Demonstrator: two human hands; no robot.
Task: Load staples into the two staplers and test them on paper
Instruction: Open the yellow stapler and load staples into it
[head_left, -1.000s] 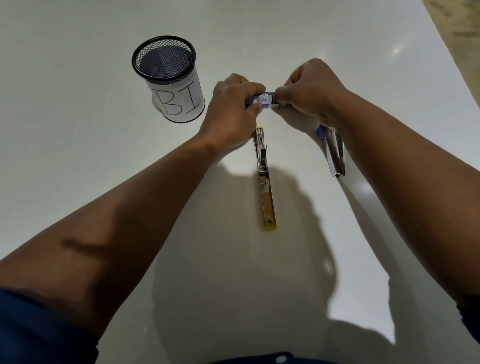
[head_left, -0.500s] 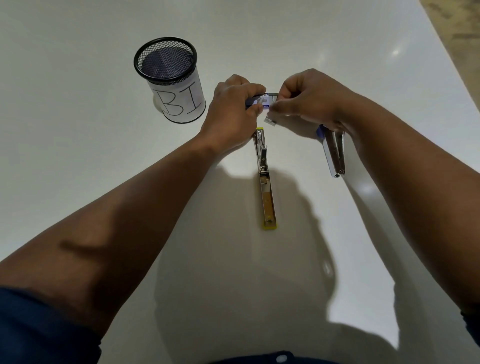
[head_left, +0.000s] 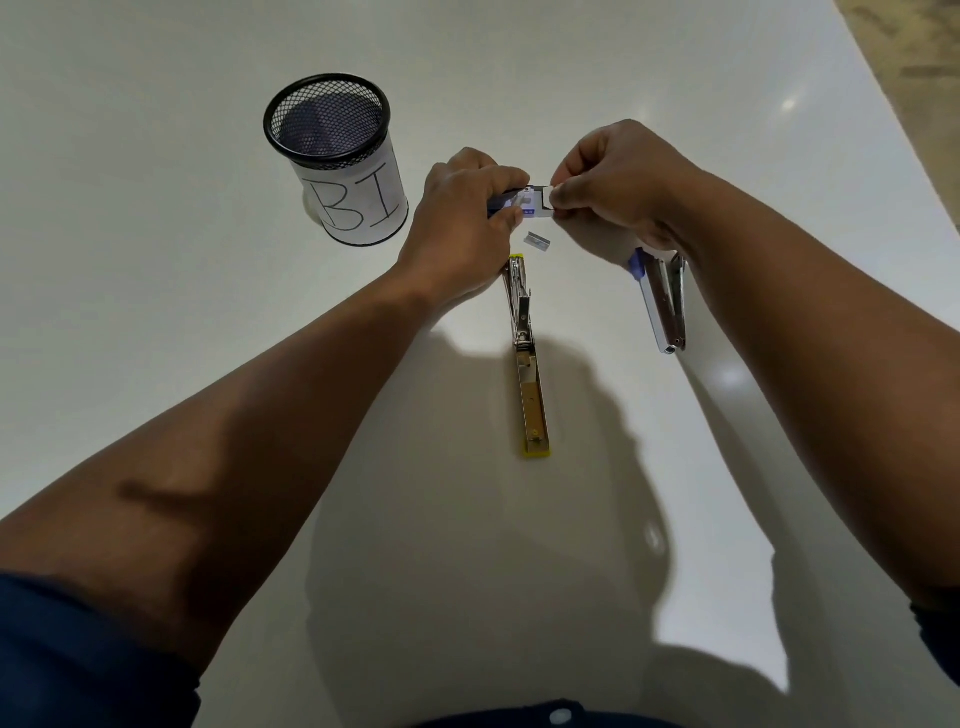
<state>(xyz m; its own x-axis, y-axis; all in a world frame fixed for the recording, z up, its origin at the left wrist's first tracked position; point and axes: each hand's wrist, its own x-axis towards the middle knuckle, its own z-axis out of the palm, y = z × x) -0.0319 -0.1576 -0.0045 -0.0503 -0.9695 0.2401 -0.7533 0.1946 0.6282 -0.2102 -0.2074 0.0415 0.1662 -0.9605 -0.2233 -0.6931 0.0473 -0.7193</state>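
A small blue and white staple box (head_left: 522, 202) is held above the table. My left hand (head_left: 462, 218) grips its left part, and my right hand (head_left: 613, 182) pinches its white right end. A short strip of staples (head_left: 536, 240) lies on the table just below the box. The yellow stapler (head_left: 525, 353) lies swung fully open, flat on the table, pointing towards me. The blue and silver stapler (head_left: 664, 301) lies to its right, partly hidden under my right wrist.
A black mesh pen cup (head_left: 337, 161) with a white label marked "BI" stands at the back left. The white table (head_left: 156, 312) ends at a slanted edge on the far right, with brown floor (head_left: 914, 57) beyond.
A strip of staples has come out of the box and now lies on the table. My right hand dipped down and came back to pinch the box's end.
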